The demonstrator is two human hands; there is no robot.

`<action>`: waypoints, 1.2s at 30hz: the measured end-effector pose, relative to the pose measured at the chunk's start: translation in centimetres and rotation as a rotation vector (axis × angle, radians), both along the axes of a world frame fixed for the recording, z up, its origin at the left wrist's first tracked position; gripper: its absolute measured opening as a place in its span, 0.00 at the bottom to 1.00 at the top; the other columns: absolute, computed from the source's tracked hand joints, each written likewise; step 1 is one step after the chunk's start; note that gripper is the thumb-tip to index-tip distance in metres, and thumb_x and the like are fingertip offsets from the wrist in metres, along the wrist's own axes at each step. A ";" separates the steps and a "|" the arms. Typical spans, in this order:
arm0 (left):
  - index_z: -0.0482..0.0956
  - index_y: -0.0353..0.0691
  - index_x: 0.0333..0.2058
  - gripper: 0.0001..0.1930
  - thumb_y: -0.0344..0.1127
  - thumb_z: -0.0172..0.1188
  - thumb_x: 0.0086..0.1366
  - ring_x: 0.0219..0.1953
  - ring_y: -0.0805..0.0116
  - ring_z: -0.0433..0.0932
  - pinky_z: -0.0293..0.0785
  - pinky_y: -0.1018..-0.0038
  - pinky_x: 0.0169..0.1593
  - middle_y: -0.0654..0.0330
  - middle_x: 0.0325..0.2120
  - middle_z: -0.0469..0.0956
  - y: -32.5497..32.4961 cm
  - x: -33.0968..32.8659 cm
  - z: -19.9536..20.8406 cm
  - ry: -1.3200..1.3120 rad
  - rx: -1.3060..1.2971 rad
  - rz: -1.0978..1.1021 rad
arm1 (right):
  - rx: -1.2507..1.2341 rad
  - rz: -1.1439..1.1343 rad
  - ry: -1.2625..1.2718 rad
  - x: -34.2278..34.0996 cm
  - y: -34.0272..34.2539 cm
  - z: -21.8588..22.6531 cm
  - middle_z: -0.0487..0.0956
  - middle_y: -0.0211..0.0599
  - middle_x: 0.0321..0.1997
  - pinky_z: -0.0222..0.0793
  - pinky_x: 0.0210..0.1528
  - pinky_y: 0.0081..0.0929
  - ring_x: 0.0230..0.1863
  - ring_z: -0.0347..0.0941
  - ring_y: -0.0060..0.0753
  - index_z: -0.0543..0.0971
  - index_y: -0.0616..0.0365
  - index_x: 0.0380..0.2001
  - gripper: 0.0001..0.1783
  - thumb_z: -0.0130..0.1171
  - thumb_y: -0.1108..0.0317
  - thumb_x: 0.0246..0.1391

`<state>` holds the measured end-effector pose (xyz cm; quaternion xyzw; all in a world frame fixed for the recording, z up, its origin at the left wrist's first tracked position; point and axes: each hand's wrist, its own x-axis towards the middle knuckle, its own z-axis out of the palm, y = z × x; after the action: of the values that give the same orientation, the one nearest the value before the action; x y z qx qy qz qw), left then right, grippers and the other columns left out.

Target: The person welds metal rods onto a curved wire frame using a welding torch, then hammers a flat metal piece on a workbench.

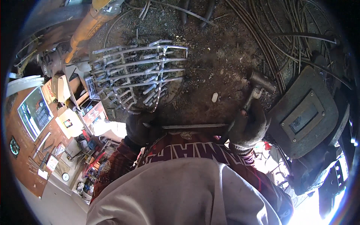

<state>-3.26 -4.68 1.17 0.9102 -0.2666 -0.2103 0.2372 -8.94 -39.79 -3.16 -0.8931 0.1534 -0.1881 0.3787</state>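
A curved grille of welded metal rods lies on the dirty worktop, left of centre. My left hand, in a dark glove, is at the worktop's near edge, just below the rounded end of the grille. Its fingers are lost in shadow, so its grip and any contact cannot be made out. At the right, my gloved right hand is closed around the handle of a hammer. The hammer's thick head points away from me, over or against the worktop.
Right of the hammer is a welding mask with a rectangular window. Loose metal rods curve across the far right. An orange power tool stands at the far left. A small white oval piece lies mid-worktop. Cluttered shelves fill the lower left.
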 end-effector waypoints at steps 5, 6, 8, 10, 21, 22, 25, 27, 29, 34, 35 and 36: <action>0.81 0.43 0.47 0.29 0.47 0.81 0.47 0.36 0.45 0.84 0.80 0.55 0.39 0.52 0.37 0.84 1.0 -0.9 -1.1 -0.054 -0.038 0.019 | -0.001 -0.004 0.012 -0.6 0.1 -0.3 0.81 0.54 0.40 0.75 0.42 0.39 0.38 0.81 0.46 0.78 0.73 0.55 0.23 0.62 0.65 0.63; 0.82 0.42 0.46 0.28 0.44 0.80 0.48 0.36 0.46 0.84 0.80 0.55 0.39 0.52 0.36 0.84 1.0 -1.0 -1.2 -0.042 -0.058 0.038 | 0.050 -0.029 0.028 -0.5 0.3 -0.1 0.81 0.54 0.43 0.76 0.45 0.39 0.41 0.81 0.46 0.79 0.72 0.55 0.22 0.64 0.66 0.63; 0.82 0.42 0.47 0.27 0.43 0.79 0.49 0.36 0.47 0.84 0.80 0.56 0.39 0.52 0.35 0.84 1.1 -1.3 -1.4 -0.090 -0.069 0.025 | 0.094 -0.057 0.044 -0.4 0.6 0.3 0.81 0.54 0.46 0.77 0.48 0.39 0.45 0.82 0.47 0.80 0.71 0.54 0.21 0.65 0.68 0.62; 0.82 0.41 0.48 0.27 0.41 0.79 0.50 0.35 0.48 0.84 0.81 0.56 0.40 0.51 0.35 0.84 0.9 -1.2 -1.2 -0.139 -0.078 0.008 | 0.003 -0.112 0.023 -0.4 0.9 0.2 0.81 0.53 0.48 0.76 0.51 0.38 0.47 0.81 0.45 0.81 0.69 0.54 0.20 0.66 0.70 0.60; 0.80 0.37 0.53 0.27 0.40 0.74 0.57 0.38 0.47 0.84 0.80 0.56 0.45 0.48 0.38 0.84 1.0 -1.1 -2.0 -0.240 -0.145 -0.016 | -0.261 0.047 -0.069 0.5 0.8 2.5 0.83 0.47 0.48 0.77 0.52 0.34 0.49 0.81 0.41 0.82 0.61 0.56 0.19 0.66 0.72 0.61; 0.80 0.37 0.53 0.26 0.40 0.73 0.57 0.37 0.47 0.84 0.80 0.56 0.45 0.48 0.38 0.84 1.0 -1.2 -2.1 -0.299 -0.129 -0.049 | -0.251 0.098 -0.068 0.7 1.1 3.5 0.84 0.45 0.46 0.77 0.51 0.34 0.49 0.81 0.41 0.82 0.61 0.57 0.21 0.66 0.72 0.60; 0.81 0.37 0.53 0.24 0.37 0.71 0.58 0.38 0.46 0.85 0.82 0.56 0.44 0.48 0.40 0.84 0.9 -1.3 -2.7 -0.333 -0.170 -0.031 | 0.152 0.179 0.290 4.1 3.4 7.1 0.84 0.46 0.48 0.78 0.53 0.33 0.51 0.81 0.42 0.81 0.63 0.59 0.23 0.64 0.66 0.63; 0.81 0.39 0.53 0.23 0.34 0.70 0.58 0.40 0.46 0.87 0.83 0.56 0.43 0.47 0.42 0.85 0.6 -1.4 -2.6 -0.323 -0.217 0.002 | 0.341 0.273 0.495 6.6 4.3 6.8 0.84 0.49 0.52 0.78 0.56 0.34 0.55 0.81 0.44 0.80 0.64 0.59 0.23 0.62 0.64 0.65; 0.81 0.40 0.53 0.23 0.34 0.70 0.58 0.39 0.46 0.87 0.83 0.57 0.43 0.47 0.42 0.85 0.2 -1.1 -1.9 -0.352 -0.197 -0.025 | 0.040 0.527 0.403 8.7 4.5 4.8 0.81 0.53 0.59 0.75 0.62 0.35 0.62 0.79 0.46 0.79 0.64 0.61 0.25 0.59 0.59 0.67; 0.81 0.42 0.55 0.23 0.34 0.70 0.60 0.34 0.48 0.85 0.81 0.58 0.39 0.52 0.35 0.85 0.4 -1.6 -2.3 -0.355 -0.153 0.015 | 0.283 0.512 0.502 11.1 6.4 3.3 0.76 0.58 0.65 0.72 0.66 0.41 0.60 0.79 0.55 0.82 0.48 0.60 0.21 0.59 0.59 0.65; 0.81 0.42 0.55 0.23 0.34 0.70 0.60 0.34 0.48 0.85 0.81 0.58 0.39 0.52 0.35 0.85 0.4 -1.6 -2.3 -0.360 -0.157 0.020 | 0.414 0.526 0.520 11.5 6.5 2.6 0.75 0.58 0.67 0.72 0.66 0.40 0.60 0.79 0.54 0.83 0.46 0.59 0.20 0.59 0.59 0.66; 0.81 0.42 0.55 0.23 0.35 0.71 0.60 0.33 0.49 0.85 0.81 0.58 0.38 0.52 0.34 0.85 0.3 -1.5 -2.5 -0.373 -0.193 0.013 | 0.544 0.530 0.538 11.7 6.5 2.0 0.73 0.58 0.69 0.72 0.66 0.39 0.60 0.79 0.53 0.84 0.43 0.58 0.18 0.59 0.59 0.67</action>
<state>-4.77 -4.43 -1.30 0.9081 -0.3188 -0.0099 0.2711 2.72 -33.24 -1.13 -0.7869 0.0566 0.2007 0.5808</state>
